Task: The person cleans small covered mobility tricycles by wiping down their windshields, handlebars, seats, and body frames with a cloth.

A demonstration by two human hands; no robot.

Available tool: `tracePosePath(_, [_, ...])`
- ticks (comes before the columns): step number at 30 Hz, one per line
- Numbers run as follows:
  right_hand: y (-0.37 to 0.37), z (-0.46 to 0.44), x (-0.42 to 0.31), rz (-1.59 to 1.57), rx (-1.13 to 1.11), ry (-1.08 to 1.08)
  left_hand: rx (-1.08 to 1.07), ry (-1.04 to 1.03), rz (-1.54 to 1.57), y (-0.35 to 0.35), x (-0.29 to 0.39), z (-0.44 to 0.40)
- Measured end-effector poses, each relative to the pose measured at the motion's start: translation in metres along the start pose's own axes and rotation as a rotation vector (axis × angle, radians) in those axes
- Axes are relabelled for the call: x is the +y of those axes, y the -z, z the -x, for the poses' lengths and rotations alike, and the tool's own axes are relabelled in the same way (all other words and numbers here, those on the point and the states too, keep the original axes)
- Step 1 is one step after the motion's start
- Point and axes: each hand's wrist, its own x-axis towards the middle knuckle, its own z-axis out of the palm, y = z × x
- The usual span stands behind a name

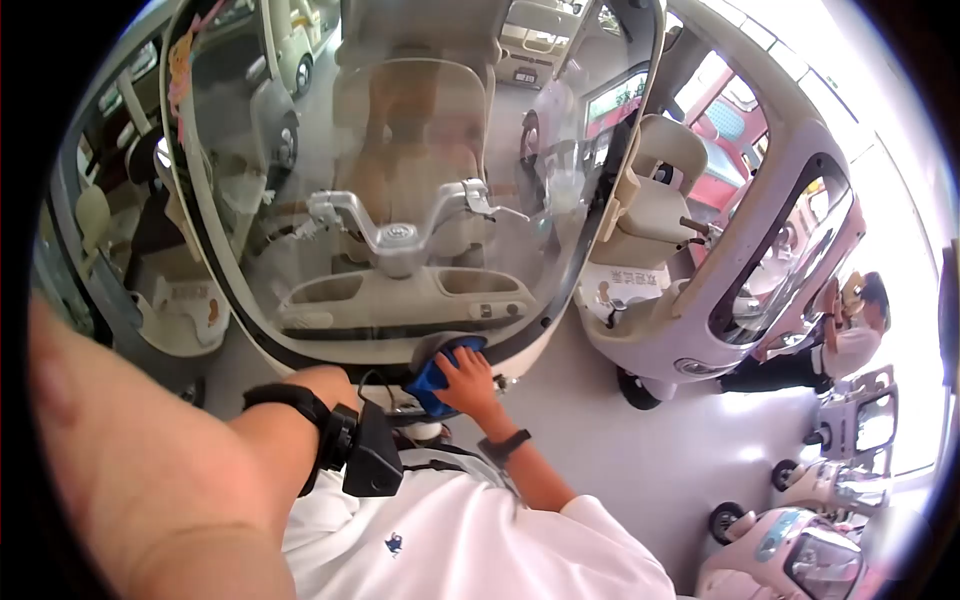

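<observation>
My right hand (468, 381) presses a blue cloth (430, 388) against the lower edge of a curved windshield (400, 300), with its fingers bent over the cloth. The windshield belongs to a small beige enclosed vehicle. Behind the glass are silver handlebars (402, 240) and a beige seat (410, 110). My left hand (110, 440) is raised very close to the camera at the lower left, large and blurred; its fingers are out of sight. A black strap with a boxy black device (374, 455) is around the left arm.
A similar pale vehicle (690, 310) stands close on the right, and another (180, 310) on the left. Several small vehicles, including a pink one (780, 550), stand at the lower right. A person (845, 340) is at the far right. Grey floor (620, 460) lies between.
</observation>
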Motion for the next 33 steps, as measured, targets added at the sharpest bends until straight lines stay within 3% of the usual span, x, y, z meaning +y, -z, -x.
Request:
tracePosePath(2, [0.0,0.001,0.004,-0.021,0.022,-0.047,0.103,0.07,-0.047,-0.001,0.001,0.016])
tracePosePath(3, [0.003,-0.002,0.005,-0.057,0.018,-0.08,-0.206,0.101,-0.136,0.004,-0.002,0.021])
tracePosePath(5, [0.017,-0.016,0.002,-0.13,0.056,-0.199,-0.157,0.69,-0.212,-0.033,0.003,0.076])
tracePosePath(6, [0.025,-0.028,0.006,-0.191,0.083,-0.29,-0.356,0.836,-0.198,-0.041,-0.005,0.09])
tracePosePath(8, [0.043,-0.068,0.016,-0.168,0.401,-0.239,-0.701,1.172,0.007,-0.041,-0.015,0.139])
tracePosePath(10, [0.089,-0.112,0.002,-0.157,0.519,-0.262,-0.723,1.24,-0.009,-0.041,-0.019,0.186])
tracePosePath(12, [0.133,-0.156,-0.014,-0.666,0.634,-0.286,-0.715,1.289,0.022,-0.039,-0.021,0.22])
tracePosePath(13, [0.15,-0.17,-0.026,-0.66,0.65,-0.26,-0.674,1.279,0.055,-0.039,-0.022,0.233])
tracePosePath(15, [0.173,-0.19,-0.052,-1.095,0.704,-0.239,-0.673,1.453,0.27,-0.043,-0.026,0.238])
tracePosePath(17, [0.176,-0.199,-0.067,-1.176,0.704,-0.195,-0.642,1.445,0.322,-0.05,-0.031,0.247])
tracePosePath(19, [0.169,-0.2,-0.073,-0.906,0.614,-0.146,-0.617,1.457,0.452,-0.06,-0.036,0.245])
tracePosePath(23, [0.151,-0.203,-0.076,-0.833,0.594,-0.06,-0.51,1.445,0.449,-0.065,-0.041,0.258])
tracePosePath(24, [0.149,-0.205,-0.073,-0.837,0.589,-0.07,-0.573,1.542,0.496,-0.062,-0.044,0.26])
tracePosePath(28, [0.139,-0.204,-0.059,-0.342,0.648,-0.057,-0.474,1.516,0.542,-0.058,-0.044,0.264])
tracePosePath(31, [0.14,-0.201,-0.05,-0.046,0.626,0.076,-0.418,1.491,0.626,-0.057,-0.046,0.249])
tracePosePath(33, [0.15,-0.196,-0.047,0.279,0.547,0.236,-0.507,1.431,0.518,-0.052,-0.045,0.233])
